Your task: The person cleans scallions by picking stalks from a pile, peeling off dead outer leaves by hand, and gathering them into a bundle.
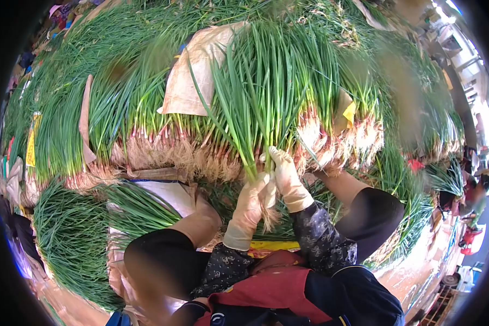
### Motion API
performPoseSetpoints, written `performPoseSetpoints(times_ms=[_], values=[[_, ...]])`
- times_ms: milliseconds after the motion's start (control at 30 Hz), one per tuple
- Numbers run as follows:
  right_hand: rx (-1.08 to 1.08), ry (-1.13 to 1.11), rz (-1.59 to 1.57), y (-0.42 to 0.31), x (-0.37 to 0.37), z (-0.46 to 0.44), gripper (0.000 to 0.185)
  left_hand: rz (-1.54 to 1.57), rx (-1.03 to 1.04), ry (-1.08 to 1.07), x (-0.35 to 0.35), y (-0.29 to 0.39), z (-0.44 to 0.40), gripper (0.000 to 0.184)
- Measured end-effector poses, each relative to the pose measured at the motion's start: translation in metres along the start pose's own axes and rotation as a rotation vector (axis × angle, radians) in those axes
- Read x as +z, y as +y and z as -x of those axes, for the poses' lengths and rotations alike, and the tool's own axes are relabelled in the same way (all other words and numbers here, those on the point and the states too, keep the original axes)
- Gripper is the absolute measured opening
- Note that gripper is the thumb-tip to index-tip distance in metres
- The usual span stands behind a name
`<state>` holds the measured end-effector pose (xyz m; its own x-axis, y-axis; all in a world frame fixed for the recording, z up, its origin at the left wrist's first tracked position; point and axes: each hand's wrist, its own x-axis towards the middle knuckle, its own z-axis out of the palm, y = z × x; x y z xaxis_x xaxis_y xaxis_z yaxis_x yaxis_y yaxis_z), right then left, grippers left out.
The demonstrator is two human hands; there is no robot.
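Observation:
My left hand (249,204), in a pale glove, is closed around a small bunch of spring onions (248,155). Their green leaves fan upward, and pale roots (270,217) hang below my fingers. Close beside it, my right hand (289,179), also gloved, has its fingers closed at the lower white stems of the same bunch. Directly beyond both hands lies a long row of spring onions (168,146), roots toward me. A tan cloth sheet (193,76) rests on the leaves to the left of the bunch.
My bent knees (198,220) flank my hands. More spring onions (70,239) lie in a heap at the left, and others (342,136) with bushy roots at the right. A yellow tag (349,114) sits among them. Vehicles, including a red one (471,239), stand at the far right.

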<state>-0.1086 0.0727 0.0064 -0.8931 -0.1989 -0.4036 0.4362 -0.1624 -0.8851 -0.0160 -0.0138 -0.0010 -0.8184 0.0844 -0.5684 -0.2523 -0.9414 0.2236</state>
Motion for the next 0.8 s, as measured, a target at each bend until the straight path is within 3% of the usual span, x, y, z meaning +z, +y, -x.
performPoseSetpoints(times_ms=[67,133,167,200,233,333,400,467,533,567,600,633,767,800], values=[[0.423,0.021,-0.57,0.0,-0.004,-0.017,0.031,0.069,-0.08,-0.124,0.002,-0.003,0.002,0.025],[0.316,0.106,-0.305,-0.007,-0.011,-0.022,0.028,0.092,-0.135,-0.198,0.006,-0.007,0.012,0.031],[-0.273,-0.214,0.184,0.033,-0.041,-0.045,0.02,-0.053,-0.08,-0.248,0.004,-0.003,0.01,0.037],[-0.203,-0.436,0.918,0.031,-0.056,-0.022,0.026,-0.05,-0.06,-0.178,0.005,0.001,0.01,0.037],[-0.334,-0.75,1.599,0.03,-0.071,0.0,0.046,-0.156,0.0,-0.152,0.004,0.005,0.008,0.036],[-0.008,-0.921,1.728,-0.038,-0.065,0.06,0.043,-0.211,0.041,-0.092,0.006,0.005,0.001,0.037],[0.072,-0.605,0.403,-0.005,-0.082,0.026,0.037,-0.227,0.006,-0.098,0.014,-0.001,0.002,0.032],[0.211,-0.367,0.342,-0.062,-0.042,0.052,0.034,-0.331,0.036,-0.059,0.023,-0.01,0.002,0.033],[-0.177,-0.214,0.367,-0.047,-0.054,0.043,0.028,-0.428,0.118,-0.004,0.035,-0.011,0.007,0.031],[-0.194,-0.101,0.121,-0.057,-0.065,0.036,0.027,-0.64,-0.014,0.039,0.036,0.006,0.016,0.029],[-0.195,0.005,-0.12,-0.071,-0.078,0.029,0.027,-0.579,0.027,0.032,0.039,0.003,0.013,0.028],[-0.458,0.145,0.216,-0.09,-0.095,0.026,0.033,-0.517,0.067,0.044,0.043,-0.002,0.01,0.028],[-0.315,0.414,0.458,-0.195,-0.226,-0.047,0.022,-0.512,0.033,0.001,0.021,0.015,0.008,0.026],[-0.716,0.258,1.222,-0.19,-0.315,-0.108,0.025,-0.463,-0.009,-0.022,0.019,0.019,0.006,0.026]])
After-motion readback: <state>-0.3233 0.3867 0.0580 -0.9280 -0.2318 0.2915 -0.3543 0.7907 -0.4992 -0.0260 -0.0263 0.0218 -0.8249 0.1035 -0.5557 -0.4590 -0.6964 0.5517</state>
